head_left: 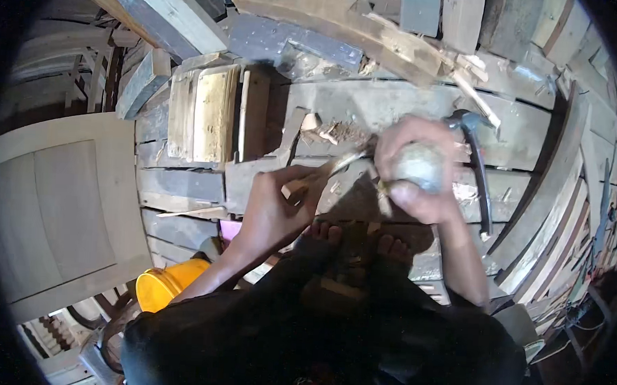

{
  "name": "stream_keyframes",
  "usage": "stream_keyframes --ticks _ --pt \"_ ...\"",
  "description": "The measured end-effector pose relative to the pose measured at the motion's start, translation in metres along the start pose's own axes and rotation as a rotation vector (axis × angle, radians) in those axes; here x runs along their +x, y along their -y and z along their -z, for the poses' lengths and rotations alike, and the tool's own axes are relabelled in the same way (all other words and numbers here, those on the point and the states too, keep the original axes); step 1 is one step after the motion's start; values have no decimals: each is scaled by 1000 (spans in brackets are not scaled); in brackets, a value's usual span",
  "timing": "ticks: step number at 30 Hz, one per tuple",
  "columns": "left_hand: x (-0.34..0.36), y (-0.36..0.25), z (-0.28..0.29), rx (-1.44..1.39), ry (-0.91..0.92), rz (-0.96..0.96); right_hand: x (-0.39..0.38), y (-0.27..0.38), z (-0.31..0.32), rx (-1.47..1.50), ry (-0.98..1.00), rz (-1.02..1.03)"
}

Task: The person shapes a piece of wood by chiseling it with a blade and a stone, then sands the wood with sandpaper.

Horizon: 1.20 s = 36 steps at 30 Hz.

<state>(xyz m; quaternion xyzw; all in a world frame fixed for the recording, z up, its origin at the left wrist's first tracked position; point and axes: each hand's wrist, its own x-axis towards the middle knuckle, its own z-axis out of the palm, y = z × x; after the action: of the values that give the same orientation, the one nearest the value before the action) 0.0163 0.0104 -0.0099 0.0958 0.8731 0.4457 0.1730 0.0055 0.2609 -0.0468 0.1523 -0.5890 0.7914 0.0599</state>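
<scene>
A: Head view, single frame. The left hand is pinching a thin wooden-handled tool, probably a chisel, fingers closed round the handle, tip slanting up and right toward the other hand.

B: And the right hand?

A: It is clenching a rounded, pale, stone-like lump, fingers wrapped fully over it. The lump is sitting just beside the upper end of the chisel, above a grey plank of the wooden floor. Whether it is touching the chisel, I cannot tell; blur there.

B: Judgement on technique?

A: The step looks like striking or driving the chisel into the plank. Doing it well would mean keeping the chisel angle steady, the left fingers low on the handle and away from the struck end, and the blows short and square.

B: Pose?

A: Both forearms are coming in from the lower edge, wrists bent inward, hands meeting over the plank. The person is squatting; bare toes are showing just below the hands.

B: Surroundings?

A: A hammer is lying just right of the right hand; wood chips above; a yellow bucket at lower left.
</scene>
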Motion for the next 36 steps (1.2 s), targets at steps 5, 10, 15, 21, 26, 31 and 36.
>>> stream_keyframes --ticks 5,10,15,21,26,31,36 --pt "-7 -7 4 -292 10 298 31 93 26 123 82 293" --pt "4 6 -10 -553 119 380 7 34 8 40 -239 219" --pt "0 10 3 -583 116 365 17 13 12 222 -253 186" --pt "2 14 -8 -538 44 308 15 73 17 132 -100 206" --pt "5 14 0 -508 63 299 13 -6 0 187 -196 160" --pt "-8 26 8 -270 58 270 33 49 1 27 -138 262" --pt "-12 28 -6 -351 29 397 21 45 13 240 4 288"
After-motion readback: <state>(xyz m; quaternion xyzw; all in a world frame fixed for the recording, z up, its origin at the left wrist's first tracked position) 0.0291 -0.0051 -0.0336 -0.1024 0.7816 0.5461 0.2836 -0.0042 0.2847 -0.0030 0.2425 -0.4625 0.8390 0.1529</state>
